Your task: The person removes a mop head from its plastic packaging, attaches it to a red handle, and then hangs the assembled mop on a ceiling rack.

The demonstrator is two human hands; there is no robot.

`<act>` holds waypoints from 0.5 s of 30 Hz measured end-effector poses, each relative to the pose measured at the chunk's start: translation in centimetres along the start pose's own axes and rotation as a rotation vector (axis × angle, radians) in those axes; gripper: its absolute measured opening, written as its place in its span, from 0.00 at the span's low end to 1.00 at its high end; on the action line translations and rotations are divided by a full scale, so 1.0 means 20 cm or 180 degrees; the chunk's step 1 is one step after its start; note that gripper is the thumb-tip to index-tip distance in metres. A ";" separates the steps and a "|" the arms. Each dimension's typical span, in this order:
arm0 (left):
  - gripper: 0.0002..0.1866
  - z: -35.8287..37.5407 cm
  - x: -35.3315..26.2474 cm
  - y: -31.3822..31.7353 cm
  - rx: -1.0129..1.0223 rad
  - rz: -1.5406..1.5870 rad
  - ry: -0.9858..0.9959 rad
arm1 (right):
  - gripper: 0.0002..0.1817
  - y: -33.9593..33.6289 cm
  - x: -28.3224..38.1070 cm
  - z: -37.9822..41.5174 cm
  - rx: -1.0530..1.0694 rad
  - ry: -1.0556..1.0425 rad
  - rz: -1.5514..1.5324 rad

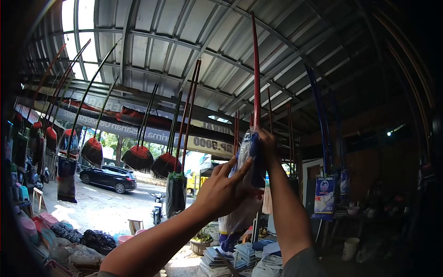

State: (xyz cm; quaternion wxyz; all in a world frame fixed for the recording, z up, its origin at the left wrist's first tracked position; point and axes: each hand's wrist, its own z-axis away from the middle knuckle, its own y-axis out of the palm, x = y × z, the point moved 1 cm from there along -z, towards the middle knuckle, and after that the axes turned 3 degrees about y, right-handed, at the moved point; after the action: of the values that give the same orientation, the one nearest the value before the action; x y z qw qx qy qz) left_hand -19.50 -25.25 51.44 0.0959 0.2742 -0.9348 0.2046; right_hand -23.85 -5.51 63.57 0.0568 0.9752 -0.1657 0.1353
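Note:
In front of me hangs a long red pole (256, 69) with a plastic-wrapped head, which looks like a mop (236, 220) in a clear and blue bag. My right hand (266, 142) is raised to the top of the bag, its fingers closed around it where the pole enters. Against the side of the bag lies my left hand (224, 184), with its fingers stretched out and apart. The far side of the wrapped head and part of my right fingers are hidden.
Brooms (138, 157) with black and red bristles hang at the left. A dark wrapped bundle (176, 194) and a blue-bagged mop (324, 196) hang on either side. Folded stacks (217, 261) and a potted plant (201, 242) sit below. A black car (108, 177) is on the road.

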 end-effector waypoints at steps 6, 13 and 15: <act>0.43 -0.09 0.01 0.00 -0.0043 -0.0368 -0.0024 | 0.15 0.07 -0.10 -0.19 0.0059 0.0008 -0.0763; 0.41 -0.10 0.02 -0.01 -0.0044 -0.0488 -0.0044 | 0.19 0.10 0.00 -0.14 0.0143 -0.0502 -0.0062; 0.41 -0.10 0.01 -0.02 -0.0004 -0.0479 -0.0056 | 0.19 0.10 0.01 -0.13 0.0129 -0.0383 -0.0133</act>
State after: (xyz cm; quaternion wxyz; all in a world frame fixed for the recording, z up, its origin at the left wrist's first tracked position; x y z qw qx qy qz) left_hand -19.29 -24.63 53.45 0.1029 0.3454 -0.9125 0.1938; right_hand -25.00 -7.08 66.28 0.0298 0.9858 -0.1456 0.0785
